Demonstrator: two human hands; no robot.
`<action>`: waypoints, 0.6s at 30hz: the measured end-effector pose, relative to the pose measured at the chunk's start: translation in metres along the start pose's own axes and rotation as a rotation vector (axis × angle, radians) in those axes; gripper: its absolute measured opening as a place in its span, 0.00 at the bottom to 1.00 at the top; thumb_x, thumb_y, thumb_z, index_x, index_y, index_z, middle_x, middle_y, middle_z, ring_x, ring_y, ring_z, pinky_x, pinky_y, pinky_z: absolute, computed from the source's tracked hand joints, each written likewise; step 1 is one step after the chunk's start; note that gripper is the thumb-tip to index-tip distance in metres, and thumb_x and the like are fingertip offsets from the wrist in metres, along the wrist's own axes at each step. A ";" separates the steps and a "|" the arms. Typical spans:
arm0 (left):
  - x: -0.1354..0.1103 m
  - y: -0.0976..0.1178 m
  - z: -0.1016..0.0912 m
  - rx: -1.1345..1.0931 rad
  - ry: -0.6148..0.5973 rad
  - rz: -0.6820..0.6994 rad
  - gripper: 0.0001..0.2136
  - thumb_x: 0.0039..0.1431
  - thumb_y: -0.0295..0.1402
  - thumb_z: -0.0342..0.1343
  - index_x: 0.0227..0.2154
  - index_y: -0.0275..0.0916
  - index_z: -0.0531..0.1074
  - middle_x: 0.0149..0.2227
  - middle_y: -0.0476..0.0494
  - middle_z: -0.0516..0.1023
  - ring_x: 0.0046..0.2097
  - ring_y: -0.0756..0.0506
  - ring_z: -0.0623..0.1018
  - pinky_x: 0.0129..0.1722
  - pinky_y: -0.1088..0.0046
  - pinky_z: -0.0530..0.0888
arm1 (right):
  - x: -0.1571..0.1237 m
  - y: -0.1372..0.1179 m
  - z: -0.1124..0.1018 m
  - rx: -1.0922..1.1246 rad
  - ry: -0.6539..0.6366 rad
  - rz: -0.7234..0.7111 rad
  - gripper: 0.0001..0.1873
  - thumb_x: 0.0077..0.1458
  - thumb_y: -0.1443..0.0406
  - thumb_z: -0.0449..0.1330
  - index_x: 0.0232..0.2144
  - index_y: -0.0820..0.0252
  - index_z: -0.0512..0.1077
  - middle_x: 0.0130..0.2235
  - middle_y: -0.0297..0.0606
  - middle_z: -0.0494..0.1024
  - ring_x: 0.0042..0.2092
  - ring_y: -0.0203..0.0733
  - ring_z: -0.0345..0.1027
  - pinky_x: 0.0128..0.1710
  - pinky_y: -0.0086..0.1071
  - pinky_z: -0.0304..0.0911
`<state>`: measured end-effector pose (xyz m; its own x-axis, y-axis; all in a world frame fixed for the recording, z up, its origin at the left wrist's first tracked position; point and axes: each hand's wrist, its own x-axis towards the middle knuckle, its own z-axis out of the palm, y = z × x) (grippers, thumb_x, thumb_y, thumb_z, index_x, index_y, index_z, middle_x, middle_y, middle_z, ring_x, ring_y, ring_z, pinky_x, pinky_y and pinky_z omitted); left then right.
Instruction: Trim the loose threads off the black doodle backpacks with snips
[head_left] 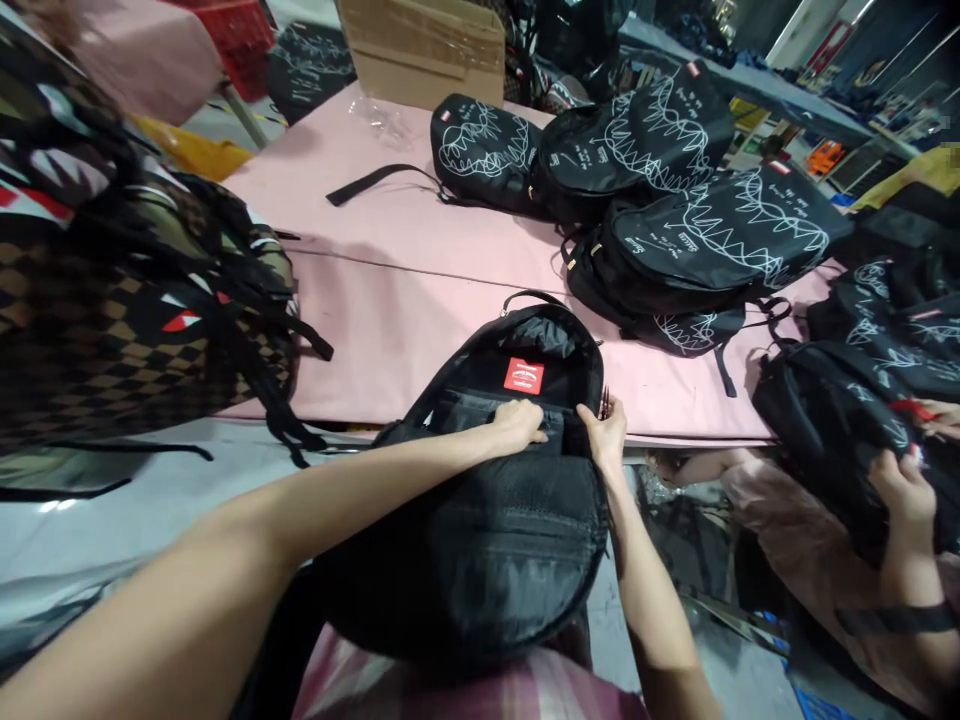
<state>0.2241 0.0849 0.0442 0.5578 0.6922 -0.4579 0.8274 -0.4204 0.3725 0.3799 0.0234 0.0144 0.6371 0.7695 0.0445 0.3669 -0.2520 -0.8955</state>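
The black backpack lies unzipped and opened wide, its dark lining facing up. Its far end, with a thin carry loop, rests on the pink table; the near, rounded end hangs over the person's lap. A red label shows inside, above an inner pocket. Beside the right rim, something thin and pointed, perhaps snips, sticks up.

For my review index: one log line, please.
left hand: inside open black fabric backpack; right hand: gripping its rim, slim dark tool alongside; inside backpack: red rectangular label
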 end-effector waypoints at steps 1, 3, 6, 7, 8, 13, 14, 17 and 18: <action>0.005 0.005 0.001 0.002 -0.006 -0.010 0.13 0.50 0.39 0.59 0.34 0.34 0.74 0.39 0.30 0.77 0.45 0.36 0.76 0.43 0.67 0.71 | 0.001 0.002 0.001 0.042 -0.035 0.013 0.19 0.43 0.58 0.62 0.36 0.65 0.68 0.31 0.36 0.72 0.32 0.40 0.63 0.35 0.32 0.60; 0.011 0.011 0.005 -0.008 -0.014 -0.035 0.11 0.49 0.36 0.59 0.34 0.34 0.75 0.38 0.31 0.78 0.45 0.37 0.76 0.44 0.66 0.71 | 0.002 0.005 0.004 0.131 -0.061 0.027 0.16 0.43 0.59 0.61 0.32 0.64 0.68 0.29 0.34 0.71 0.30 0.38 0.61 0.34 0.32 0.59; 0.011 0.009 0.009 -0.049 -0.016 -0.091 0.10 0.49 0.33 0.58 0.34 0.34 0.74 0.38 0.32 0.78 0.44 0.38 0.77 0.43 0.66 0.72 | 0.004 0.010 0.007 0.231 -0.059 0.065 0.15 0.42 0.60 0.61 0.32 0.64 0.68 0.29 0.33 0.71 0.30 0.38 0.61 0.34 0.32 0.59; 0.011 0.007 0.010 -0.072 -0.028 -0.114 0.09 0.50 0.33 0.57 0.33 0.34 0.74 0.37 0.34 0.78 0.42 0.40 0.78 0.41 0.68 0.72 | 0.005 0.011 0.008 0.251 -0.061 0.080 0.16 0.41 0.59 0.62 0.32 0.64 0.68 0.29 0.33 0.71 0.31 0.38 0.62 0.34 0.32 0.60; 0.010 0.006 0.010 -0.099 -0.047 -0.133 0.09 0.51 0.33 0.56 0.33 0.34 0.74 0.34 0.36 0.79 0.39 0.42 0.79 0.38 0.71 0.73 | 0.005 0.012 0.009 0.269 -0.063 0.094 0.17 0.41 0.59 0.62 0.33 0.64 0.68 0.30 0.34 0.72 0.31 0.38 0.62 0.35 0.32 0.60; 0.011 0.024 0.010 -0.197 -0.113 -0.083 0.08 0.55 0.32 0.52 0.28 0.35 0.74 0.27 0.44 0.79 0.29 0.50 0.79 0.29 0.81 0.71 | 0.004 0.009 0.015 0.297 -0.081 0.114 0.19 0.40 0.59 0.62 0.34 0.65 0.68 0.32 0.37 0.73 0.32 0.39 0.65 0.36 0.33 0.61; 0.012 0.032 0.009 -0.192 -0.106 -0.054 0.06 0.53 0.31 0.53 0.28 0.35 0.74 0.28 0.44 0.79 0.30 0.49 0.79 0.29 0.81 0.71 | 0.003 0.008 0.016 0.301 -0.083 0.116 0.19 0.41 0.59 0.62 0.34 0.65 0.68 0.31 0.37 0.73 0.32 0.39 0.65 0.35 0.33 0.61; 0.012 0.051 0.010 -0.143 -0.066 0.022 0.06 0.49 0.28 0.54 0.31 0.35 0.74 0.31 0.39 0.78 0.36 0.43 0.79 0.32 0.75 0.73 | 0.001 0.007 0.016 0.339 -0.051 0.148 0.20 0.39 0.59 0.62 0.35 0.65 0.68 0.30 0.36 0.73 0.31 0.39 0.65 0.34 0.33 0.62; 0.010 0.054 0.011 -0.122 -0.048 0.045 0.08 0.49 0.28 0.53 0.32 0.34 0.74 0.33 0.37 0.78 0.38 0.41 0.79 0.34 0.72 0.73 | 0.001 0.008 0.016 0.351 -0.037 0.161 0.20 0.38 0.59 0.63 0.35 0.65 0.68 0.30 0.36 0.72 0.31 0.39 0.65 0.34 0.33 0.62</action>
<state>0.2750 0.0628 0.0508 0.5995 0.6438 -0.4755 0.7886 -0.3739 0.4881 0.3724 0.0317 0.0004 0.6402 0.7590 -0.1190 0.0060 -0.1598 -0.9871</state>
